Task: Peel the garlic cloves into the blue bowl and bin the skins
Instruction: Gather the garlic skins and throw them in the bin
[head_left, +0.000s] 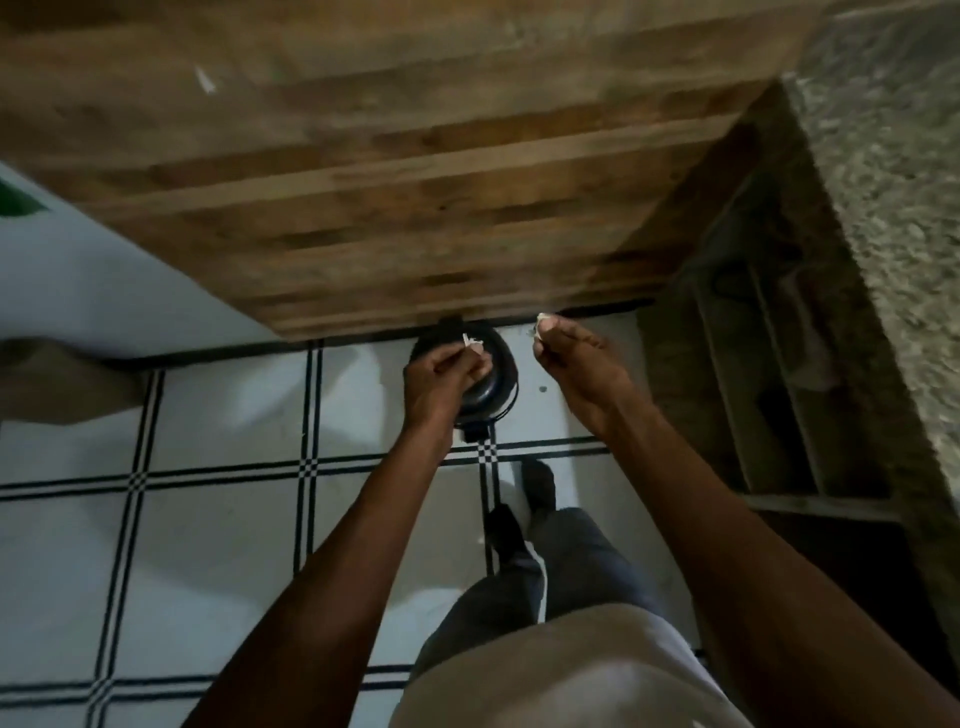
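Observation:
A small black round bin (496, 387) stands on the tiled floor just below the wooden table's near edge. My left hand (441, 379) hovers over the bin and pinches thin white garlic skins (470, 341) at its fingertips. My right hand (576, 364) is to the right of the bin and pinches a pale garlic clove (544, 321) between thumb and fingers. The blue bowl is out of view.
The wooden table top (389, 171) fills the upper half, with a white scrap (205, 80) lying on it. A wooden rack (769, 395) and a rough stone wall (893, 208) stand at the right. My legs and dark shoes (537, 486) are on the white tiles.

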